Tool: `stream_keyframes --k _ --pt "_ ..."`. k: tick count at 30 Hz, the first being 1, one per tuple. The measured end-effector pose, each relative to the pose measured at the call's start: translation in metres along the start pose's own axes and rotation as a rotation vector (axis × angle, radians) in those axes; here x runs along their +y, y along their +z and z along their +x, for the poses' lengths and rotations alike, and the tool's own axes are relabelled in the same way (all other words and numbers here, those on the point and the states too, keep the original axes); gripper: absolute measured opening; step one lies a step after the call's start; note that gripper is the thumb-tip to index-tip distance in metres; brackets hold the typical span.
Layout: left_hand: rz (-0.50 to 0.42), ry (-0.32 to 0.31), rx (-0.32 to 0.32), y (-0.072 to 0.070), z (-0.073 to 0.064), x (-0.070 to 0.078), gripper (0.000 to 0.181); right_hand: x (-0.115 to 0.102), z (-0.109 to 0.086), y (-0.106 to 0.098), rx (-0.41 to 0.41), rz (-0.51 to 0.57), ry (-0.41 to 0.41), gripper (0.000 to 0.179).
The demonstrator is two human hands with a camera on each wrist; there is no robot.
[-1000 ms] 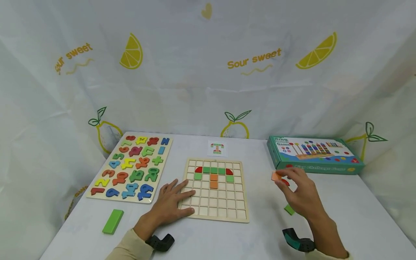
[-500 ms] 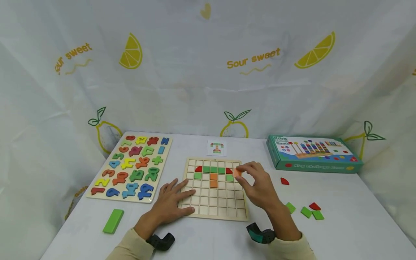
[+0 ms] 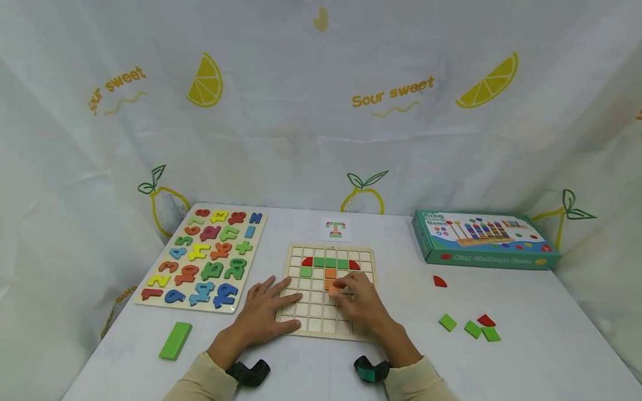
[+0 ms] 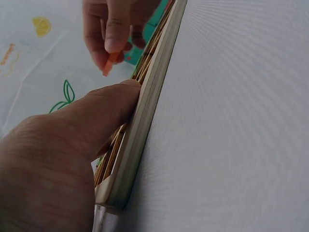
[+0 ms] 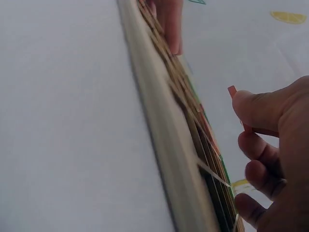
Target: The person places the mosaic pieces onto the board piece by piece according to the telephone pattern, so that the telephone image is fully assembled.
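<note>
A wooden grid board (image 3: 315, 311) lies on the white cloth. Green squares, red quarter-rounds and two orange squares (image 3: 330, 273) are set in its upper cells, forming a T-like top. My left hand (image 3: 268, 312) rests spread over the board's left edge, its thumb (image 4: 113, 99) on the near rim in the left wrist view. Between thumb and fingers, my right hand (image 3: 365, 303) pinches an orange square tile (image 4: 110, 64), held above the board just below the orange column. The right hand hides some right-hand cells.
A pattern card (image 3: 335, 229) lies behind the board. On the left are a number puzzle board (image 3: 241, 297) and a green block (image 3: 175, 341). To the right lie several green tiles (image 3: 448, 322), red quarter-round tiles (image 3: 439, 282) and a green game box (image 3: 491, 258).
My right hand has carried the orange tile leftward from the loose pieces to over the board's middle. The left hand has stayed in place.
</note>
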State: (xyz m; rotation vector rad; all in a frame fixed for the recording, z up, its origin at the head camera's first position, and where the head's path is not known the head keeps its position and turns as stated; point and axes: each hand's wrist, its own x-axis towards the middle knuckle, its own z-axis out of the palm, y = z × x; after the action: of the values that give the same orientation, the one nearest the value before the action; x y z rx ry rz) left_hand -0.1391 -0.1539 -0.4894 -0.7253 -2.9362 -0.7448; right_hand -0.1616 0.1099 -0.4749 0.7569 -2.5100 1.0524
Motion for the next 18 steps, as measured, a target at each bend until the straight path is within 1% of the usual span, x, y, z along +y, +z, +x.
stream_keyframes --k 4,7,12,18 --pt "0.003 0.007 0.006 -0.001 0.0 0.0 0.06 0.002 -0.003 0.007 -0.054 0.013 0.045 0.019" --pt "0.004 0.009 0.012 -0.002 0.0 0.001 0.06 0.002 -0.003 0.01 -0.085 -0.014 0.075 0.019" --pt "0.013 0.004 0.012 -0.001 0.0 0.0 0.06 0.001 -0.003 0.013 -0.096 -0.087 0.064 0.018" --pt "-0.003 -0.002 0.009 0.001 0.0 0.0 0.06 -0.002 -0.004 0.008 -0.102 -0.077 0.087 0.021"
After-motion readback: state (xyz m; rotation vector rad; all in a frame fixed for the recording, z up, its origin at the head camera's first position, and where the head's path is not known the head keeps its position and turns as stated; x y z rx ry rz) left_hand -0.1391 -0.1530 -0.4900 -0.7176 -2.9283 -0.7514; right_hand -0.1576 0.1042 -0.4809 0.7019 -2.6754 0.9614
